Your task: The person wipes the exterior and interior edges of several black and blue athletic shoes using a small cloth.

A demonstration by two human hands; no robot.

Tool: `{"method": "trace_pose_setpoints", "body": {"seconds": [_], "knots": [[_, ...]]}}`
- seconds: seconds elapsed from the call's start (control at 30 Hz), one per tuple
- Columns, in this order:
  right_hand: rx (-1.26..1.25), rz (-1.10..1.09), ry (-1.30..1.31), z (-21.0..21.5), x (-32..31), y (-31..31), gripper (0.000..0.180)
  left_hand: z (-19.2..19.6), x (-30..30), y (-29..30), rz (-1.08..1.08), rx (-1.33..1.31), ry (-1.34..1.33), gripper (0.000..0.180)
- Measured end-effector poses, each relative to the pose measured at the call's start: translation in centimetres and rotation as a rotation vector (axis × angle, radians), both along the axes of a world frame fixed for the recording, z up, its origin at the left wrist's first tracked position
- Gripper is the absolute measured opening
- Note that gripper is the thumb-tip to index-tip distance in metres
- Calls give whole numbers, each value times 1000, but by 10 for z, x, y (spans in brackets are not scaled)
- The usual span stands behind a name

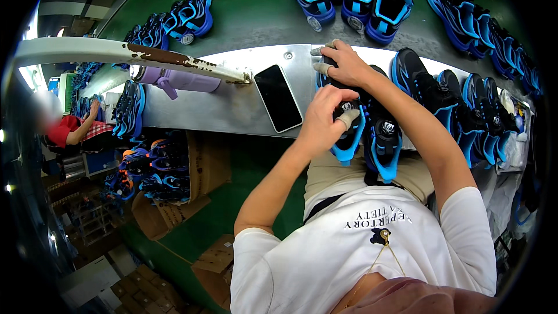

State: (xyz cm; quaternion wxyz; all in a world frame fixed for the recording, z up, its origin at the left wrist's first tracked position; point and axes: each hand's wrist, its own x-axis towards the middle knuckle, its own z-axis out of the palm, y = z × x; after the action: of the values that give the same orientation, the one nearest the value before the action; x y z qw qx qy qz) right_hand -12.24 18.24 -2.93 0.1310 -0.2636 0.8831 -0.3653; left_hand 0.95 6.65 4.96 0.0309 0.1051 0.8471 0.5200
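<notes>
A black-and-blue shoe (pixel 351 138) lies at the metal table's near edge, its toe pointing away from me and its heel over the edge. My left hand (pixel 324 121) is closed about the round dial (pixel 347 106) on its tongue, thumb and fingers on either side. Over the toe end, my right hand (pixel 344 65) is curled, gripping the front of the same shoe; its palm hides most of the toe. Pale finger covers show on both hands. Right beside it lies a second matching shoe (pixel 385 142), under my right forearm and touched by neither hand's fingers.
A black-screened phone (pixel 278 99) and a purple tumbler (pixel 189 80) lie left of my hands, under a chipped white bar (pixel 133 52). More shoes (pixel 465 102) line the right. Several stand on the green surface (pixel 250 0) beyond. A carton (pixel 206 166) and a co-worker (pixel 72 131) are at left.
</notes>
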Motion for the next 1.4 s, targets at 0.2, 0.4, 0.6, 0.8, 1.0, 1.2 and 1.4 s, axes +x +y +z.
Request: {"method": "trace_pose_setpoints", "body": {"seconds": [0.2, 0.4, 0.6, 0.8, 1.0, 1.2, 1.4], "knots": [[2, -9, -32, 3, 0, 1, 45, 3, -3, -11, -67, 45, -62, 43], [-23, -7, 10, -1, 0, 1, 45, -11, 5, 2, 97, -13, 79, 31], [-25, 2, -35, 8, 1, 2, 44, -6, -10, -23, -212, 84, -66, 30], [-23, -3, -58, 10, 2, -1, 44, 15, 55, 10, 184, -148, 241, 35], [10, 27, -4, 6, -2, 1, 46, 20, 77, 53, -206, -427, 19, 60], [57, 73, 9, 6, 0, 3, 45, 5, 69, 25, -169, -37, -143, 40], [-140, -7, 110, 23, -2, 23, 29, 20, 71, 33, 359, 1117, -958, 43]]}}
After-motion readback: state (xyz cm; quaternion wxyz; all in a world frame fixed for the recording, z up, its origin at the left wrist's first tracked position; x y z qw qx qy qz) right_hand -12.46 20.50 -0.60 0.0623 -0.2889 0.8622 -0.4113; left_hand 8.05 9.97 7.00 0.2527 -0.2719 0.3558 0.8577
